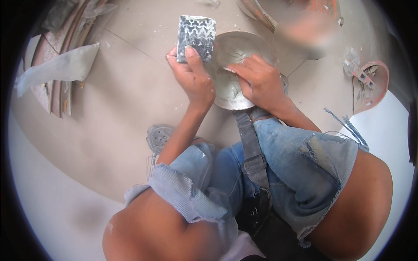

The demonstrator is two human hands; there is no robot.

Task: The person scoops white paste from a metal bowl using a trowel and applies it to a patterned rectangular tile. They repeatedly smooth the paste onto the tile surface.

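Note:
My left hand (193,80) grips a small dark rectangular tile (198,32) by its lower end, thumb across the face. White paste fills and smears the raised zigzag pattern on that face. To its right, a round metal bowl (225,102) on the floor contains pale paste (230,89). My right hand (260,80) is over the bowl's right half, its fingers curled together and one finger reaching toward the paste. The tip of that finger is whitish. Whether anything small sits inside the curled fingers is hidden.
Long strips of scrap (56,93) and a translucent plastic sheet (65,63) lie at the left. A broken reddish container (370,87) stands at the right. At the upper right, an orange object (320,15) is partly blurred. My sandal (160,137) rests beside my left forearm.

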